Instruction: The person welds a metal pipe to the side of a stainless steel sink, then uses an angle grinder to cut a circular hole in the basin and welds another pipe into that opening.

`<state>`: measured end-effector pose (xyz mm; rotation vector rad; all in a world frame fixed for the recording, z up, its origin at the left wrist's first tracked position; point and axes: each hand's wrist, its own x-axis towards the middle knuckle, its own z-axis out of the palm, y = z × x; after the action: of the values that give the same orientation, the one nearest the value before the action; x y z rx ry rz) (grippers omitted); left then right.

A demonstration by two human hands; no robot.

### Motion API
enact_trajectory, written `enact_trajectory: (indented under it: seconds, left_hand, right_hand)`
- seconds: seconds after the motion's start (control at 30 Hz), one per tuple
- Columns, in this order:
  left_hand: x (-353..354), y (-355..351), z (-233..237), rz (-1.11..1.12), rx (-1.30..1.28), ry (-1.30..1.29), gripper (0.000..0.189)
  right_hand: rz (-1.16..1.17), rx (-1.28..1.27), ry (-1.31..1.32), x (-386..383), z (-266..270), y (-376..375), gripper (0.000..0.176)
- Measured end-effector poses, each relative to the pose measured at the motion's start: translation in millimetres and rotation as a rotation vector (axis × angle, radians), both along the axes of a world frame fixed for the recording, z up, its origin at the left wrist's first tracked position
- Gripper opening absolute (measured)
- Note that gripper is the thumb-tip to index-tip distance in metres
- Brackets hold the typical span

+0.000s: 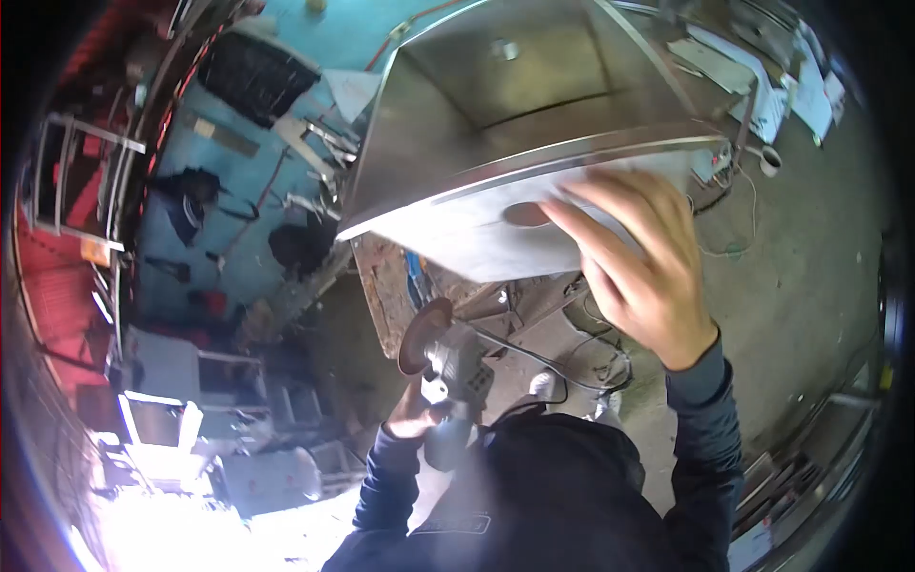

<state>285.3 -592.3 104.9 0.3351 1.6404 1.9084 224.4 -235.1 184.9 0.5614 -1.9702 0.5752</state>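
Note:
My left hand (408,412) is wrapped round an angle grinder (459,367), whose brown disc (425,336) faces left, below the metal box. The open metal box (515,105) rests on its side on a worn wooden bench (381,286). Its pale front face (448,234) has a round dark hole (526,214). My right hand (639,253) is at that face, fingers spread, with the index fingertip beside the hole. Whether the other fingertips touch the metal cannot be made out. Nothing shows in this hand.
A black cable (519,353) runs from the grinder across the bench's near side. Blue-handled pliers (416,278) lie on the bench. Metal frames (81,181) stand at the left, scrap sheets (753,76) lie at the upper right, and metal bars (786,486) at the lower right.

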Motion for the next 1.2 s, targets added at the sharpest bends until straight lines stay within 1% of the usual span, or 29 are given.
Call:
enact_trajectory:
  seconds: [0.07,0.1,0.13,0.2,0.23,0.3,0.33,0.37,0.4,0.43,0.47,0.5,0.53,0.57,0.6,0.63,0.67,0.73,0.77,0.8,0.87,0.93,0.97,1.0,1.07,1.1,1.13,1.17,1.2]
  left_hand:
    - [12.0,-19.1,-5.1,0.239,-0.106,-0.027,0.102]
    - [13.5,-35.1,-15.2,0.324,-0.156,-0.025,0.093]
    - [8.9,-42.3,-17.8,0.398,-0.189,0.000,0.072]
    - [-4.9,-72.3,-45.7,0.595,-0.294,-0.067,0.056]
    - [-15.7,-88.2,-58.2,0.608,-0.270,-0.078,0.056]
    - [-40.3,-121.8,-82.3,0.663,-0.344,-0.047,0.041]
    - [-53.2,-141.1,-96.8,0.655,-0.325,-0.061,0.041]
    - [-65.0,-160.2,-111.7,0.632,-0.442,0.041,0.042]
    - [-78.1,-177.2,-126.5,0.608,-0.554,0.145,0.044]
    - [-91.0,-191.0,-138.8,0.627,-0.546,0.253,0.047]
    - [-109.1,-205.0,-154.8,0.625,-0.522,0.249,0.047]
    - [-126.4,-219.0,-173.0,0.630,-0.594,0.278,0.054]
    - [-141.6,-230.2,-179.2,0.630,-0.673,0.305,0.061]
    - [-161.1,-242.5,-184.0,0.540,-0.905,0.215,0.078]
    - [-177.8,-250.0,-188.7,0.521,-0.898,0.209,0.078]
    - [-196.5,-252.4,-193.8,0.556,-1.078,0.222,0.083]
    - [-214.8,-251.0,-201.3,0.582,-1.257,0.236,0.088]
    - [-255.5,-269.1,-245.5,0.613,-1.376,0.370,0.088]
    - [-271.3,-267.2,-246.5,0.622,-1.454,0.332,0.088]
    - [-286.2,-261.7,-241.9,0.627,-1.531,0.298,0.089]
    - [-313.1,-260.4,-237.7,0.590,-1.570,0.217,0.089]
    - [-330.1,-268.9,-275.2,0.641,-1.658,0.391,0.086]
    - [-336.5,-271.4,-278.1,0.646,-1.644,0.346,0.085]
    - [-338.3,-273.3,-275.8,0.648,-1.638,0.297,0.084]
    - [-338.1,-277.7,-276.8,0.611,-1.627,0.302,0.089]
    - [-335.6,-282.5,-282.0,0.595,-1.666,0.352,0.094]
    - [-334.9,-280.9,-283.5,0.597,-1.694,0.408,0.099]
    - [-327.7,-277.2,-277.2,0.614,-1.655,0.398,0.106]
    - [-316.9,-269.1,-270.0,0.596,-1.784,0.516,0.104]
  right_hand:
    - [0.149,-0.149,-0.148,12.9,-33.0,-20.3,0.036]
    - [0.200,-0.193,-0.200,14.8,-50.1,-35.0,0.038]
    - [0.243,-0.236,-0.251,14.3,-66.4,-50.7,0.041]
    - [0.271,-0.201,-0.325,12.2,-94.6,-78.8,0.041]
    - [0.269,-0.195,-0.373,8.2,-100.0,-90.7,0.042]
    - [0.271,-0.163,-0.410,1.8,-99.4,-112.3,0.040]
    - [0.264,-0.154,-0.443,-1.5,-97.5,-123.5,0.039]
    - [0.239,-0.150,-0.499,-4.1,-93.1,-133.8,0.034]
    - [0.225,-0.128,-0.507,-7.2,-93.6,-146.6,0.034]
    - [0.231,-0.173,-0.577,-9.7,-99.7,-160.4,0.032]
    - [0.237,-0.220,-0.639,-13.8,-108.3,-174.9,0.030]
    - [0.258,-0.189,-0.662,-15.3,-123.0,-184.9,0.029]
    - [0.247,-0.181,-0.671,-11.7,-133.4,-194.5,0.029]
    - [0.235,-0.146,-0.783,-6.7,-142.5,-203.0,0.031]
    - [0.218,-0.117,-0.898,1.4,-154.0,-211.0,0.032]
    - [0.173,-0.149,-0.966,10.8,-169.5,-215.0,0.028]
    - [0.143,-0.152,-0.977,22.5,-183.4,-215.9,0.028]
    - [-0.042,-0.252,-1.131,53.7,-209.2,-213.8,0.020]
    - [-0.107,-0.312,-1.146,72.3,-223.4,-209.3,0.016]
    - [-0.152,-0.324,-1.158,95.4,-238.6,-202.0,0.016]
    - [-0.333,-0.310,-1.271,150.9,-271.5,-185.3,0.013]
    - [-0.468,-0.384,-1.361,215.9,-304.5,-175.9,0.011]
    - [-0.562,-0.454,-1.434,252.7,-319.8,-175.7,0.010]
    - [-0.603,-0.469,-1.467,289.7,-331.9,-178.8,0.010]
    - [-0.758,-0.623,-1.540,357.0,-364.5,-191.9,0.013]
    - [-0.798,-0.684,-1.584,398.8,-391.4,-198.9,0.017]
    - [-0.857,-0.661,-1.730,423.9,-395.9,-210.3,0.021]
    - [-0.843,-0.789,-1.795,454.3,-406.4,-223.2,0.022]
    - [-0.822,-0.917,-1.848,477.5,-417.1,-233.1,0.023]
